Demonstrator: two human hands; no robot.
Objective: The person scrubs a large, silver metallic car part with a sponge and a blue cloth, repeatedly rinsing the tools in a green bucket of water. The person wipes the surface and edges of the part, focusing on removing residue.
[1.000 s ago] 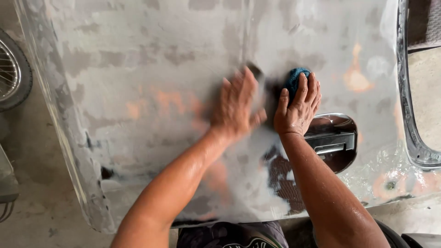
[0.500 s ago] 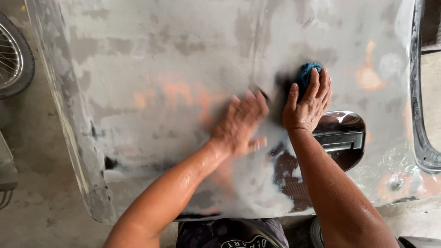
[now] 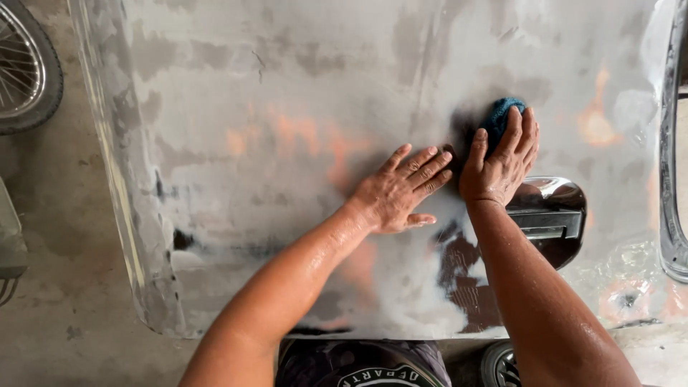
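At the left edge, a spoked wheel (image 3: 25,68) was cut off by the frame. On the grey sanded car panel (image 3: 287,93), the left hand (image 3: 398,193) lay flat, fingers spread apart. The right hand (image 3: 502,161) pressed a blue sanding pad (image 3: 499,118), fingers together over it. Even pressure and short overlapping strokes would suit best. The pad was mostly hidden, and the chrome door handle (image 3: 548,218) partly covered.

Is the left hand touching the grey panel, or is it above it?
Touching. The head view shows the left hand lying flat on the panel, fingers spread, with no gap.
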